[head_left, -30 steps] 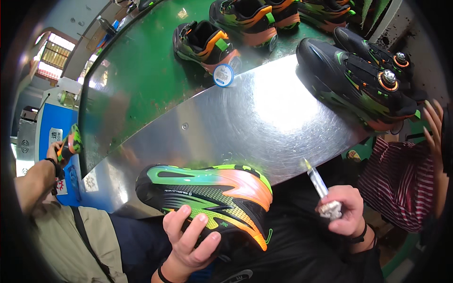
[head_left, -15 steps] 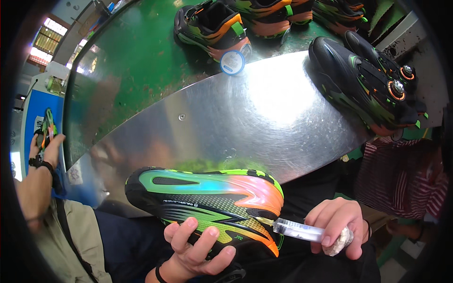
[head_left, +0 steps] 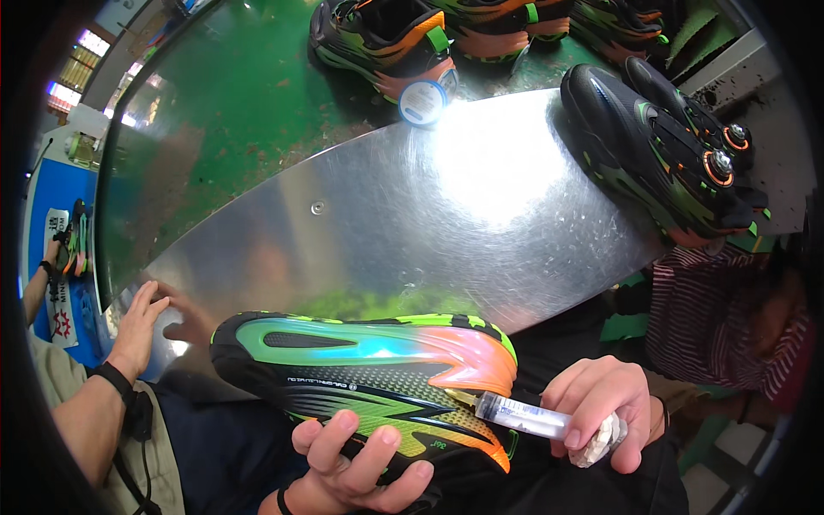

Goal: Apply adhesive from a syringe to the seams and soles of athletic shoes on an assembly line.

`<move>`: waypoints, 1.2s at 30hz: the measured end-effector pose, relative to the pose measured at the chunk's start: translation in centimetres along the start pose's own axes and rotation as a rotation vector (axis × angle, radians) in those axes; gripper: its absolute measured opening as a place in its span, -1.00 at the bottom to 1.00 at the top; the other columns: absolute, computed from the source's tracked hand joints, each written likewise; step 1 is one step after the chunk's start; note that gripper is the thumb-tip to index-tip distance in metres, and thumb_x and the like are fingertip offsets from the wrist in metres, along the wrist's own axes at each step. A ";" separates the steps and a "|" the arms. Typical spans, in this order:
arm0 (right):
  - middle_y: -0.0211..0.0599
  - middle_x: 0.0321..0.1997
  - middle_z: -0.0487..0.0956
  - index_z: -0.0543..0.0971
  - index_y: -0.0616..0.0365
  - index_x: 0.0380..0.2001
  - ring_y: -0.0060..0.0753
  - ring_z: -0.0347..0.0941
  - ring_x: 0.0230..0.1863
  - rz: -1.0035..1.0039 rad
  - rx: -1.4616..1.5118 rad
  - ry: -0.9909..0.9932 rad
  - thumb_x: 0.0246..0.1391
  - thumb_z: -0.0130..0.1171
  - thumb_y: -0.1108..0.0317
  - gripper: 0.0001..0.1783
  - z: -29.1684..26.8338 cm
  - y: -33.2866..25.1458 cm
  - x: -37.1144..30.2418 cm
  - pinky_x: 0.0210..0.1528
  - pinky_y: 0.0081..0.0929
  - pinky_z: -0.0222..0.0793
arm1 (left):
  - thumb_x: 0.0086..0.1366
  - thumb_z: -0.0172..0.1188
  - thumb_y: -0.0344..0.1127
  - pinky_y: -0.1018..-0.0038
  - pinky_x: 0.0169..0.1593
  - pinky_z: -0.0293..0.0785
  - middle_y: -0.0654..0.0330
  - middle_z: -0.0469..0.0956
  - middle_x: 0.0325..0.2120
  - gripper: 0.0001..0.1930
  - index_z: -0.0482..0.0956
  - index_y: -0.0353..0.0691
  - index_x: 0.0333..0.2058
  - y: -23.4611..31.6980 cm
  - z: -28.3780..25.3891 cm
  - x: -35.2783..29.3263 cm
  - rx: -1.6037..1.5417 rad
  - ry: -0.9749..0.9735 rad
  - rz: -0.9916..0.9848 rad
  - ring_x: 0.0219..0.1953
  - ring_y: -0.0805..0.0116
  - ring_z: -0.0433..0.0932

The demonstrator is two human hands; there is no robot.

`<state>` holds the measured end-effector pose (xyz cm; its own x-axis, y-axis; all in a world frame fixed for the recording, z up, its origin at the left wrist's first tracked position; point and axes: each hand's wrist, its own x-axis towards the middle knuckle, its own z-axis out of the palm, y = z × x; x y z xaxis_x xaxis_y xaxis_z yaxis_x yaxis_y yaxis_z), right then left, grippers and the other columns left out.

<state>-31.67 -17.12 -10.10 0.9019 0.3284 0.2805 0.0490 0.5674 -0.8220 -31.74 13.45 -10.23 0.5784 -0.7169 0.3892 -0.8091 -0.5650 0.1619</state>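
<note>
My left hand point(head_left: 360, 468) holds a sneaker point(head_left: 369, 352) from below, its fingers curled against the near side. The sneaker lies tipped on its side with the toe to the left. Its upper is black with green, yellow and orange patterns and a glossy green-to-orange band. My right hand point(head_left: 601, 408) grips a clear syringe point(head_left: 522, 416), whose yellowish tip meets the patterned side of the sneaker near the heel. A crumpled whitish wad point(head_left: 598, 439) sits at the syringe's rear end, under my right fingers. Whether liquid comes out is too small to see.
Beyond the sneaker lies a shiny metal plate point(head_left: 343, 249) on a green table point(head_left: 223, 137). Several sneakers point(head_left: 386, 51) stand at the back, and a black pair point(head_left: 644, 146) at right. A co-worker's hand point(head_left: 136, 335) is at the plate's left edge. Striped cloth point(head_left: 704, 318) shows at right.
The syringe tip and my right hand have shifted slightly left along the sneaker. One co-worker's hand has left the far-left shoe and reached the plate's edge.
</note>
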 end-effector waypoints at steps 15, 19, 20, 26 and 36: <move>-0.08 -0.42 0.63 0.62 0.44 -0.21 -0.34 0.36 -0.62 -0.052 0.047 0.071 0.00 0.43 0.03 -0.41 -0.1 -0.6 -2.1 -0.58 -0.42 0.17 | 0.29 0.09 -0.12 -0.07 0.20 0.15 0.16 0.27 0.16 -0.58 0.27 0.24 0.11 -0.3 -1.0 0.0 -0.035 -0.005 -0.024 0.25 -0.13 0.22; -0.10 -0.43 0.63 0.62 0.43 -0.21 -0.37 0.36 -0.61 -0.064 0.059 0.086 -0.01 0.44 0.04 -0.43 -0.1 -0.6 -2.3 -0.58 -0.44 0.17 | 0.28 0.11 -0.07 -0.09 0.21 0.13 0.14 0.28 0.14 -0.58 0.27 0.21 0.10 -0.2 -0.9 0.1 -0.020 0.023 -0.030 0.24 -0.13 0.24; -0.10 -0.43 0.63 0.62 0.43 -0.21 -0.37 0.36 -0.62 -0.062 0.060 0.094 -0.01 0.44 0.04 -0.43 0.0 -0.6 -2.3 -0.59 -0.44 0.16 | 0.28 0.12 -0.05 -0.09 0.21 0.13 0.13 0.29 0.13 -0.57 0.27 0.20 0.10 -0.2 -1.0 0.1 -0.027 0.030 -0.031 0.24 -0.13 0.24; -0.12 -0.45 0.63 0.63 0.42 -0.21 -0.37 0.36 -0.62 -0.094 0.050 0.085 -0.01 0.45 0.07 -0.45 -0.2 -0.4 -2.3 -0.59 -0.45 0.16 | 0.28 0.12 -0.05 -0.12 0.22 0.12 0.11 0.30 0.11 -0.60 0.27 0.15 0.05 0.0 -1.3 0.3 -0.018 0.002 -0.058 0.24 -0.14 0.25; -0.10 -0.42 0.64 0.62 0.43 -0.21 -0.35 0.37 -0.61 -0.146 0.042 0.088 0.00 0.43 0.08 -0.46 -0.6 0.3 -3.1 -0.58 -0.44 0.19 | 0.27 0.17 -0.04 -0.19 0.33 0.01 0.05 0.30 0.13 -0.54 0.24 0.10 0.08 -0.3 -2.4 1.8 -0.055 -0.050 -0.119 0.23 -0.23 0.31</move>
<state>-34.20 -18.46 -11.54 0.9208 0.1737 0.3493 0.1660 0.6358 -0.7538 -30.65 13.30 -7.38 0.6737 -0.6664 0.3193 -0.7384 -0.6248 0.2538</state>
